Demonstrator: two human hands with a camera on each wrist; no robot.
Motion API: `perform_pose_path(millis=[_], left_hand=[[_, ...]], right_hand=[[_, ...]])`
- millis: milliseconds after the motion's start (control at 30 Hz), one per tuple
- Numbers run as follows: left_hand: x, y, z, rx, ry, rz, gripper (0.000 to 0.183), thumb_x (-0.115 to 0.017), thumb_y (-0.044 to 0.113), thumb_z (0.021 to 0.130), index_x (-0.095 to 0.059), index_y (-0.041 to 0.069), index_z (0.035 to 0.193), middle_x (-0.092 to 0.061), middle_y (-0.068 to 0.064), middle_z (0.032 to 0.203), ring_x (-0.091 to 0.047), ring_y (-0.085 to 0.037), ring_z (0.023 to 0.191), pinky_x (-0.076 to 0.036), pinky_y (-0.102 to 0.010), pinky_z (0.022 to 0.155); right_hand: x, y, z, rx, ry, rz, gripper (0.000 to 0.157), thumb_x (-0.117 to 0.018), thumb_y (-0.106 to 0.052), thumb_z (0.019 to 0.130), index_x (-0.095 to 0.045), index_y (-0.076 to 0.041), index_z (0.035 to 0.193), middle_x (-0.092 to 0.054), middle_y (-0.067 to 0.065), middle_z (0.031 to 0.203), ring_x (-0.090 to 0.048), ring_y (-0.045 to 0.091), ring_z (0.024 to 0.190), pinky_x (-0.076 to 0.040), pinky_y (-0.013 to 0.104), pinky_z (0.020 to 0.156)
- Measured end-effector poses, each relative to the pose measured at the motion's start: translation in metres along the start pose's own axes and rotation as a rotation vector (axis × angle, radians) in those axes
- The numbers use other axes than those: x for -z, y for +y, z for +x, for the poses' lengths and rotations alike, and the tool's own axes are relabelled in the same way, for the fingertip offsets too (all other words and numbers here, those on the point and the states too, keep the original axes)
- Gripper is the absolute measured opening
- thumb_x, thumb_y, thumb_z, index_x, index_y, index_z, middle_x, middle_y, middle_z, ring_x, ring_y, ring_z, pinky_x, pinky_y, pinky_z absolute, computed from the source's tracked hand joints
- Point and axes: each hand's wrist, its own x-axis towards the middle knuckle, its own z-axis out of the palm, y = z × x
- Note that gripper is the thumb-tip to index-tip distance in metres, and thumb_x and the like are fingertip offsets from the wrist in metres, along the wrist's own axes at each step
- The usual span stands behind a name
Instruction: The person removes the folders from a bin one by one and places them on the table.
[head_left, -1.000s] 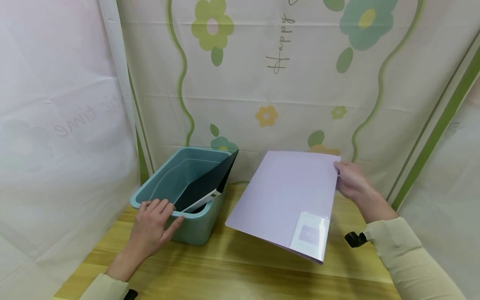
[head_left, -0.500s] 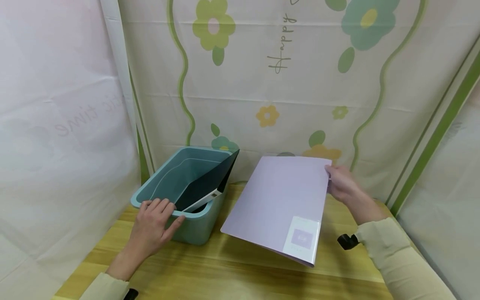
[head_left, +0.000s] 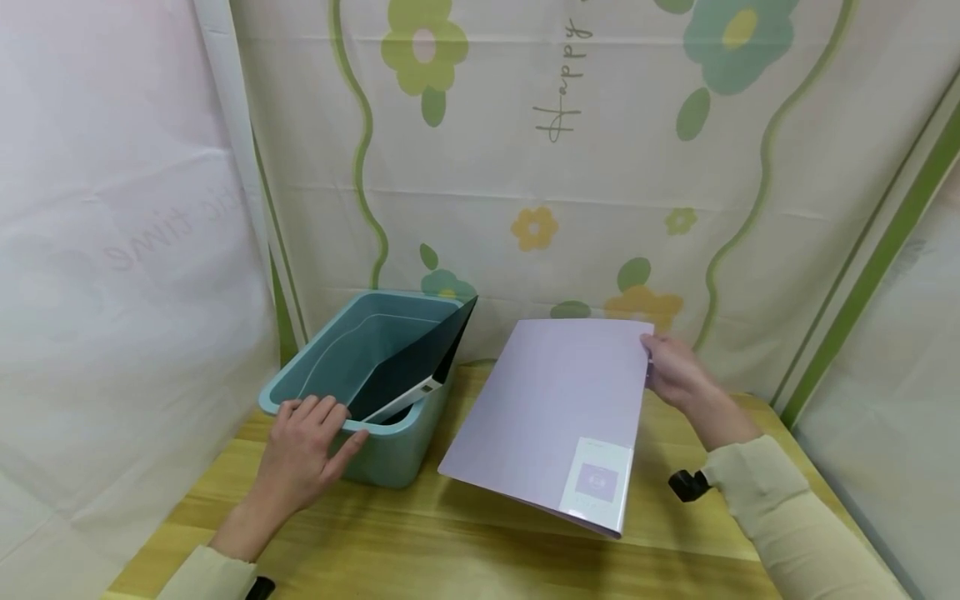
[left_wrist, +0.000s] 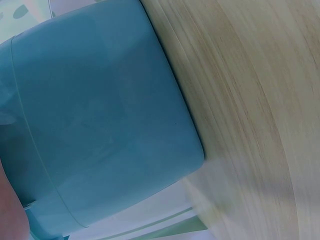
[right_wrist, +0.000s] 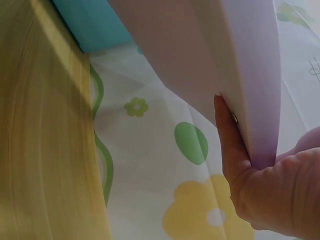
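Note:
A blue-green plastic bin (head_left: pixel 384 462) stands at the left of the head view, and my left hand (head_left: pixel 300 454) grips its near rim, fingers over the edge and thumb outside. Inside it leans a black file folder (head_left: pixel 411 362) with a white spine, its far corner rising above the rim. My right hand (head_left: pixel 678 372) holds a lilac file folder (head_left: pixel 551 400) by its right edge, tilted over the table beside the bin. A clear pocket with a white label shows at the folder's lower corner. In the right wrist view, fingers (right_wrist: pixel 230 135) lie along the folder's underside.
The wooden table (head_left: pixel 420 554) runs beneath everything. Behind it hangs a white curtain (head_left: pixel 465 167) printed with flowers, close to the bin's far end. Pale side curtains (head_left: pixel 127 333) close in at left and right.
My right hand has moved the lilac folder slightly left and down, nearer to the bin. The left hand and the bin hold their places.

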Motion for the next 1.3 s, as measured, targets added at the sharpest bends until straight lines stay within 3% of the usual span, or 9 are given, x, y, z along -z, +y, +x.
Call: perform_pose_path(millis=[267,467,700,967,1300], left_hand=[[-0.002,-0.001,-0.001,-0.014,0.019,-0.005,0.05,-0.04,0.058,0.105,-0.053,0.013,0.085,-0.049,0.0,0.08,-0.049,-0.025,0.079,-0.039,-0.048,0.078],[-0.003,-0.002,-0.001,-0.017,0.029,-0.007,0.049,-0.042,0.057,0.105,-0.054,0.014,0.085,-0.049,0.0,0.08,-0.049,-0.024,0.079,-0.038,-0.048,0.077],[-0.003,-0.002,-0.001,-0.009,0.015,-0.008,0.051,-0.04,0.059,0.104,-0.054,0.013,0.085,-0.049,0.0,0.081,-0.049,-0.025,0.079,-0.039,-0.048,0.078],[-0.004,-0.001,-0.001,-0.016,0.03,-0.017,0.053,-0.036,0.06,0.105,-0.051,0.013,0.084,-0.048,0.0,0.08,-0.048,-0.025,0.078,-0.038,-0.047,0.078],[-0.004,-0.002,-0.001,-0.013,0.036,-0.014,0.052,-0.038,0.059,0.105,-0.05,0.014,0.083,-0.046,0.001,0.079,-0.047,-0.023,0.077,-0.037,-0.046,0.077]], right_hand=[[-0.003,0.006,0.002,-0.005,-0.006,-0.034,0.034,-0.026,-0.024,0.112,-0.039,0.004,0.127,-0.053,0.005,0.109,-0.06,0.012,0.092,-0.054,0.031,0.081],[-0.007,0.013,0.006,-0.016,0.003,-0.039,0.041,-0.026,-0.025,0.112,-0.031,0.007,0.139,-0.051,0.007,0.113,-0.06,0.013,0.094,-0.054,0.032,0.082],[-0.014,0.018,0.01,-0.021,0.006,-0.025,0.033,-0.027,-0.023,0.112,-0.037,0.003,0.129,-0.051,0.007,0.111,-0.06,0.014,0.091,-0.054,0.033,0.08],[-0.02,0.025,0.014,-0.031,-0.005,-0.025,0.047,-0.026,-0.023,0.113,-0.027,0.012,0.144,-0.052,0.009,0.115,-0.061,0.014,0.094,-0.055,0.033,0.083],[-0.029,0.03,0.019,-0.031,-0.012,-0.02,0.048,-0.028,-0.023,0.113,-0.027,0.011,0.146,-0.054,0.007,0.112,-0.061,0.014,0.093,-0.055,0.033,0.083]])
